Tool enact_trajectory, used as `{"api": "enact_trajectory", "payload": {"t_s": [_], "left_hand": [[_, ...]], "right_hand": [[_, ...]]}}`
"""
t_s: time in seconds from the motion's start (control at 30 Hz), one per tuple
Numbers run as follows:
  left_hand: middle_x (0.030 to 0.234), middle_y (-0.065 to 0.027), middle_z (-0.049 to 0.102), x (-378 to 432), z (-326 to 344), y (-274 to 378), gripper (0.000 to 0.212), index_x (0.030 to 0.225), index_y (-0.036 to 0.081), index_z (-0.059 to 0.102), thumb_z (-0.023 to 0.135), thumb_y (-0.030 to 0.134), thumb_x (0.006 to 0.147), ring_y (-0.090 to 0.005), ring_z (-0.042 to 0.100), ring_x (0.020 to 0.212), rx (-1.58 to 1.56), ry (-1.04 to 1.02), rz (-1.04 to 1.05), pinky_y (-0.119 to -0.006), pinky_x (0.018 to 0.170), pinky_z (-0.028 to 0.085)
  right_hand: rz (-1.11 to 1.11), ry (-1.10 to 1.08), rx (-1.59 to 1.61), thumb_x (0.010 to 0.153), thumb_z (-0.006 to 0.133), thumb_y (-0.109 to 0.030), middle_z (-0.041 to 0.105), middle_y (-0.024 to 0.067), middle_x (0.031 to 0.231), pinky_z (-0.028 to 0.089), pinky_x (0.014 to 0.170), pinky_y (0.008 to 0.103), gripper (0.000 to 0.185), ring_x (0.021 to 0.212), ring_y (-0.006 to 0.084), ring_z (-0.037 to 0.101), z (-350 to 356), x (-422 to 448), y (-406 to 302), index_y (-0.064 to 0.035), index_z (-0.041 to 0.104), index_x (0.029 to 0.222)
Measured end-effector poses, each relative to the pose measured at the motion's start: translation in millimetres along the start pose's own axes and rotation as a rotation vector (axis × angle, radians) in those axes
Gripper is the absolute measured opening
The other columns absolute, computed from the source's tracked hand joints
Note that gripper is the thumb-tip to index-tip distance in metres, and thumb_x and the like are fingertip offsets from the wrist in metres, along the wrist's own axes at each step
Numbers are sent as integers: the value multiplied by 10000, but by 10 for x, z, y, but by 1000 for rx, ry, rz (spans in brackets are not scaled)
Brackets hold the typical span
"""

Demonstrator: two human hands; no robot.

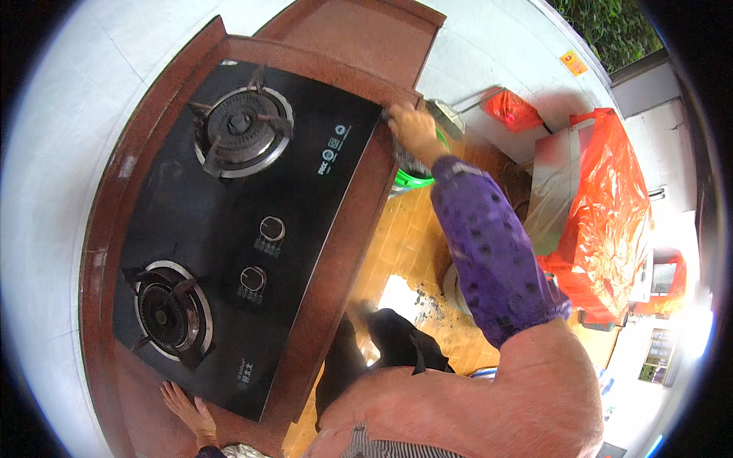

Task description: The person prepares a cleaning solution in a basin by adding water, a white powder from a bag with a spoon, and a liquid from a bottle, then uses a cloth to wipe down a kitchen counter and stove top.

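A black two-burner gas cooktop (pixel 229 212) is set in a reddish-brown stone countertop (pixel 343 252). Its far burner (pixel 243 129) and near burner (pixel 169 312) carry dark pan supports, and two round control knobs (pixel 272 229) sit between them. My right hand (pixel 415 131), in a purple sleeve cover, reaches to the cooktop's far right corner with curled fingers. Something small and dark shows at its fingertips, too hidden to name. My left hand (pixel 192 409) rests flat on the countertop by the cooktop's near edge, fingers spread and holding nothing.
Below my right hand a green-rimmed bucket (pixel 415 180) stands on the wood-look floor (pixel 395 240). A broom or brush head (pixel 449 117) leans by the wall. Red plastic (pixel 607 217) covers something at the right. Dark debris (pixel 429 306) lies on the floor near my legs.
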State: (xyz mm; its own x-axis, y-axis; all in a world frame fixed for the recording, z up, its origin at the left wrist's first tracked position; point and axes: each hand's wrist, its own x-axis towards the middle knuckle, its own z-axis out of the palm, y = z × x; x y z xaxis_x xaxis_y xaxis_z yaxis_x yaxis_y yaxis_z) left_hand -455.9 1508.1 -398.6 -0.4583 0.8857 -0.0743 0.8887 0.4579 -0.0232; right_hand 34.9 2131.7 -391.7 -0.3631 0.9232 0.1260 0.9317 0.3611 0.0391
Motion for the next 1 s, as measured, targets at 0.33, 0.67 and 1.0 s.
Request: {"api": "enact_trajectory", "payload": {"t_s": [0.33,0.67,1.0], "left_hand": [[1530,-184,217,-106,-96,663,571,1460,38,289,227,392,1017,-377,159,1418,-38,-61,-361,-521,1142,124],[1510,-171,269,-652,-84,820,481,1459,100,309,373,261,1010,-404,261,1361,-50,-48,-419,-480,1130,231],[1490,-202,289,-411,-204,1405,438,1420,55,365,352,219,1014,-374,289,1354,-158,12,-641,-478,1123,241]], "right_hand": [[25,-87,-80,871,569,-253,594,150,1056,524,757,465,273,935,341,643,-60,610,462,-112,533,1102],[-319,-86,126,886,529,-215,581,124,1041,509,749,467,228,913,345,631,145,2105,-631,-136,534,1101],[-524,-10,126,882,530,-143,570,138,1057,551,681,425,201,850,335,662,228,3069,-1543,-112,590,1071]]}}
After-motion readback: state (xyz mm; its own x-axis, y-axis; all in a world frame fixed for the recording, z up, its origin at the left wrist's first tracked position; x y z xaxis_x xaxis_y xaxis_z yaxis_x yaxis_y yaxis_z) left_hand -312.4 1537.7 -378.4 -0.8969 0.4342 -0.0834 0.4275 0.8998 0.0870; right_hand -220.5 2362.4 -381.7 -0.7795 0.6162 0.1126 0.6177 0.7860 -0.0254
